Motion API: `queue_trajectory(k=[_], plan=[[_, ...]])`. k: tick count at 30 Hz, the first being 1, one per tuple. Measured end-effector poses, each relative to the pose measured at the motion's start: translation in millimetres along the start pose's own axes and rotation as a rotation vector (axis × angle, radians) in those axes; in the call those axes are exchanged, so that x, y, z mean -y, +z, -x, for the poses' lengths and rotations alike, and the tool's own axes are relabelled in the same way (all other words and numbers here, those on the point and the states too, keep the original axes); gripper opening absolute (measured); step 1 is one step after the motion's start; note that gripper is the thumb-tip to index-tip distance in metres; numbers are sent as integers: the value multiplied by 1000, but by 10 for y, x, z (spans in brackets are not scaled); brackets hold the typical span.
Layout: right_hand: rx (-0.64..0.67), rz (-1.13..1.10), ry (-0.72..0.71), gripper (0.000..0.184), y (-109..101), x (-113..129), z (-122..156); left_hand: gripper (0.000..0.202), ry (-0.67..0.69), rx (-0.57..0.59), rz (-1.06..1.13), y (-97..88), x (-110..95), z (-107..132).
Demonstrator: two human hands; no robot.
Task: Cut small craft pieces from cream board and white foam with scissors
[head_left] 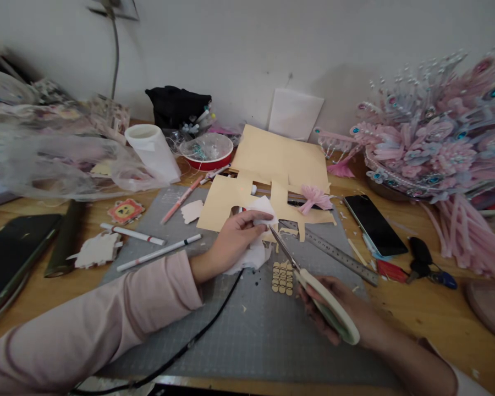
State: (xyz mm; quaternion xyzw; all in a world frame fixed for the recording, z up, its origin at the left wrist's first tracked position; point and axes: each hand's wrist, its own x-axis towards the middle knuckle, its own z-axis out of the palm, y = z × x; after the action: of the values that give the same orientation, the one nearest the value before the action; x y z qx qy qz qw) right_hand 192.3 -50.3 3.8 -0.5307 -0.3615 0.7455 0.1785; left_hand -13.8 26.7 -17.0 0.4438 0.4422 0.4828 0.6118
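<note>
My left hand (231, 242) is closed on a piece of white paper (260, 212), held just above the grey cutting mat (247, 330). My right hand (338, 316) grips the pale handles of a pair of scissors (309, 278). The blades point up and left, their tips touching the paper's edge. A white offcut (251, 257) lies under my left hand. Several small tan cut-out pieces (282, 276) sit in rows on the mat between my hands.
Tan card sheets (278, 159), a metal ruler (334, 254), a pink tassel (315, 198) and a phone (374, 224) lie beyond. Pens (159, 253) rest on the left. A red bowl (208, 151), paper roll (152, 151) and pink beaded headdress (441, 137) line the back. A black cable (198, 335) crosses the mat.
</note>
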Motion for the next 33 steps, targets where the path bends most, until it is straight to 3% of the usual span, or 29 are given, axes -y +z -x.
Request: queue_trajectory(k=[12, 20, 33], plan=[[-5, -144, -14, 54, -79, -16, 4, 23, 11, -23, -39, -11, 18, -24], [38, -69, -60, 50, -63, -47, -16, 23, 16, 17, -42, -2, 4, -3], [-13, 33, -16, 54, 18, 9, 17, 22, 5, 16, 35, 0, 4, -2]])
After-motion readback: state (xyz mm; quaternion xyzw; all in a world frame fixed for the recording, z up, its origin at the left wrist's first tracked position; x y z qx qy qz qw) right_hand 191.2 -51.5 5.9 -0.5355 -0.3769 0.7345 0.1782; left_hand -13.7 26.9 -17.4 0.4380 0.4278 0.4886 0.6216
